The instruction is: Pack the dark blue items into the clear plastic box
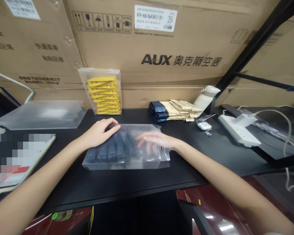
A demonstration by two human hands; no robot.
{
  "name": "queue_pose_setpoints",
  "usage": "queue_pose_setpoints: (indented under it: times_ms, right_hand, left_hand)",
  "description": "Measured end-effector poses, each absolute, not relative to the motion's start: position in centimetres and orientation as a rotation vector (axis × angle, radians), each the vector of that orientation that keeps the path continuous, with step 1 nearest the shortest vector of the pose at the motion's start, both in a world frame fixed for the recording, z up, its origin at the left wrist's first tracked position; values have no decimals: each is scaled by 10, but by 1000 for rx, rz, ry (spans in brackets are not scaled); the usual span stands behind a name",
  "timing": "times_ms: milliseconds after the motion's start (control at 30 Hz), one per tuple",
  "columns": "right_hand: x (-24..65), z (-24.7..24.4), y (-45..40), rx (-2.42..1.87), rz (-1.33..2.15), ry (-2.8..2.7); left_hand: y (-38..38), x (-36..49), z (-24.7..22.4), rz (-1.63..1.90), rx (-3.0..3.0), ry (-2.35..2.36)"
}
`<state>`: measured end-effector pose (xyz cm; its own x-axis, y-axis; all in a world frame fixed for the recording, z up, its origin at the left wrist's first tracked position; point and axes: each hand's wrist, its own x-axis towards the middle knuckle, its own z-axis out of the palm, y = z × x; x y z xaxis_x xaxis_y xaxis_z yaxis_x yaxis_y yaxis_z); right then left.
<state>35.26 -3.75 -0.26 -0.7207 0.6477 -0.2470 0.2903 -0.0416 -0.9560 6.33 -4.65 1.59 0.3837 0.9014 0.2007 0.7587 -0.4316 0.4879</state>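
A clear plastic box lies on its side on the black table, its mouth toward the right. Several dark blue packets stand in a row in its left half. My left hand holds the box at its far left edge, thumb on top and the other fingers over the far side, partly hidden. Through the box's mouth reaches my right hand, seen blurred through the plastic. Its fingers are apart, just right of the last packet, with no packet visible in them.
Behind the box stands a clear box of yellow packets. To its right lie a stack of dark blue packets, beige packets, and a white bottle. A power strip is at right, a translucent box at left.
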Motion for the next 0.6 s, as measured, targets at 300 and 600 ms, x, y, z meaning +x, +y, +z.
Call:
queue_pose_setpoints:
  times_ms: [300,600]
  right_hand:
    - [353,-23,-17,-955,2078,-1398]
    - [358,-21,-15,-778,2125,-1344]
  left_hand:
    - [-39,60,13,761,2184,1546]
    - [-35,57,11,835,2159,1548]
